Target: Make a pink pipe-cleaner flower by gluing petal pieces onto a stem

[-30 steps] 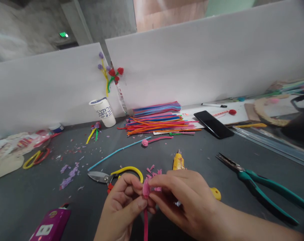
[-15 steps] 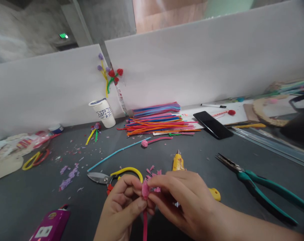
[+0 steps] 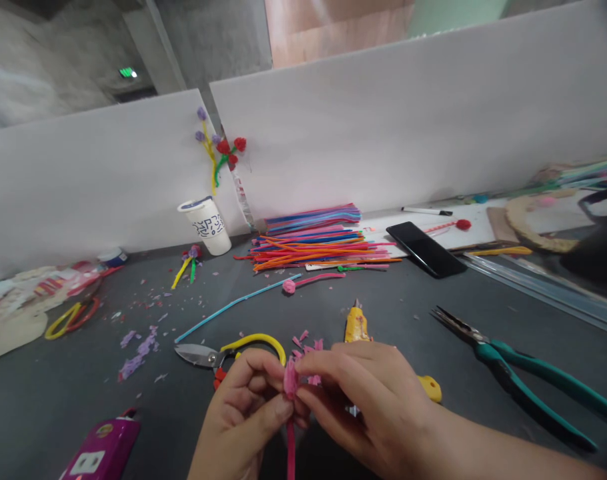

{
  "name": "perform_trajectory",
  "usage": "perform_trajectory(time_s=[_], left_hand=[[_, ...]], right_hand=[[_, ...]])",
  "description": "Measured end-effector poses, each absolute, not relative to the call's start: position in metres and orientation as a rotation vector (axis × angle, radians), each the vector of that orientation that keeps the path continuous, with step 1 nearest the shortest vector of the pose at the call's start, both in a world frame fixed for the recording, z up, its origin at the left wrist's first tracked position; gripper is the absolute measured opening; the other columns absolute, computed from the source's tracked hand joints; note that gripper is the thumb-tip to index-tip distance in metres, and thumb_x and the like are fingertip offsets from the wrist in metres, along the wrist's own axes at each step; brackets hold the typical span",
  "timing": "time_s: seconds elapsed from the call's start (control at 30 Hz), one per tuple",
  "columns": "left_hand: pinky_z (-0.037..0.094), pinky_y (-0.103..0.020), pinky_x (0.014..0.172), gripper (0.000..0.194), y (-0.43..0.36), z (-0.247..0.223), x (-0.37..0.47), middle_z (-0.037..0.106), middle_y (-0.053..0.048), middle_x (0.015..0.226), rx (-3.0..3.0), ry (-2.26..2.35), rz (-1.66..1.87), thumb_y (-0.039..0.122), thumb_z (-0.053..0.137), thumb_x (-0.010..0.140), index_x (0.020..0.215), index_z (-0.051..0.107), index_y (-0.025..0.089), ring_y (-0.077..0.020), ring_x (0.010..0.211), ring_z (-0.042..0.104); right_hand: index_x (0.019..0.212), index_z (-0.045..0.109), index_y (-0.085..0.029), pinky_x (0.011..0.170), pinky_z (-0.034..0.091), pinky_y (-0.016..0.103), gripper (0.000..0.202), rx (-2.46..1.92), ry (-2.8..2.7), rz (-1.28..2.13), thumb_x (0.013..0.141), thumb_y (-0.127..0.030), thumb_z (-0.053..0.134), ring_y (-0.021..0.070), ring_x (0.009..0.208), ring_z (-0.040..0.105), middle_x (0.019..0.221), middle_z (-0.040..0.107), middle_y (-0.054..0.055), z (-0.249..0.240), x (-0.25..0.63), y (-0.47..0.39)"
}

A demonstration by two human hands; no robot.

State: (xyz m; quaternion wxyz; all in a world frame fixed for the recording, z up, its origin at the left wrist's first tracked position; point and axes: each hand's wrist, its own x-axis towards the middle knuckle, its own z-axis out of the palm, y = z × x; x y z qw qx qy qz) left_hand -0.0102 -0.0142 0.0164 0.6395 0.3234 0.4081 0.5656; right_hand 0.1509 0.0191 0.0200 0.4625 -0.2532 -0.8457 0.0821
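Between my two hands is a pink pipe-cleaner flower, its bud upright and its stem hanging down toward me. My left hand pinches the base of the bud with thumb and fingers. On the other side, the fingertips of my right hand press on the bud. Pink scraps lie just behind the bud. Scissors with yellow and red handles rest open beside my left hand. A yellow glue gun is partly hidden behind my right hand.
Green-handled long-nose pliers lie at the right. Coloured pipe cleaners, a black phone and a paper cup are farther back. A purple device sits at front left. White panels bound the table's back.
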Motion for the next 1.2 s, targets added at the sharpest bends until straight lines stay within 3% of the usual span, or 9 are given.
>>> perform_trajectory(time_s=[0.2, 0.47, 0.67, 1.03, 1.2], left_hand=[[0.047, -0.018, 0.059, 0.023, -0.016, 0.017, -0.01, 0.066, 0.001, 0.065, 0.771, 0.947, 1.307, 0.024, 0.085, 0.058, 0.072, 0.068, 0.019, -0.0105, 0.061, 0.06], [0.046, -0.018, 0.054, 0.025, -0.015, 0.019, -0.007, 0.063, 0.001, 0.06, 0.684, 0.996, 1.297, 0.026, 0.087, 0.055, 0.068, 0.067, 0.018, -0.0099, 0.055, 0.058], [0.046, -0.016, 0.051, 0.02, -0.011, 0.022, -0.005, 0.065, -0.001, 0.054, 0.617, 0.968, 1.294, 0.024, 0.086, 0.058, 0.067, 0.07, 0.015, -0.0086, 0.049, 0.056], [0.04, -0.014, 0.044, 0.023, -0.009, 0.017, -0.009, 0.068, -0.001, 0.053, 0.636, 1.015, 1.282, 0.024, 0.081, 0.065, 0.076, 0.063, 0.017, -0.0088, 0.042, 0.058], [0.036, -0.012, 0.042, 0.018, -0.006, 0.019, -0.012, 0.065, 0.001, 0.052, 0.602, 1.033, 1.261, 0.025, 0.076, 0.071, 0.076, 0.061, 0.017, -0.0055, 0.039, 0.053]], right_hand=[[0.093, 0.055, -0.018, 0.055, 0.038, 0.019, 0.005, -0.649, -2.077, 0.173, 0.089, -0.017, 0.056, 0.0092, 0.052, 0.052, 0.063, 0.06, -0.004, 0.02, 0.15, 0.017], [0.089, 0.058, -0.016, 0.054, 0.038, 0.021, 0.008, -0.626, -2.126, 0.142, 0.091, -0.013, 0.051, 0.0105, 0.051, 0.052, 0.062, 0.062, -0.002, 0.024, 0.15, 0.018], [0.096, 0.056, -0.019, 0.056, 0.039, 0.018, 0.009, -0.662, -2.053, 0.354, 0.089, -0.015, 0.053, 0.0089, 0.053, 0.053, 0.068, 0.064, -0.003, 0.024, 0.153, 0.02], [0.09, 0.058, -0.016, 0.053, 0.036, 0.018, 0.008, -0.677, -2.066, 0.37, 0.088, -0.012, 0.051, 0.0088, 0.052, 0.048, 0.064, 0.06, -0.003, 0.028, 0.158, 0.02], [0.085, 0.061, -0.016, 0.05, 0.031, 0.021, 0.007, -1.012, -2.256, 0.348, 0.084, -0.013, 0.056, 0.0106, 0.049, 0.05, 0.057, 0.057, -0.004, 0.038, 0.164, 0.037]])
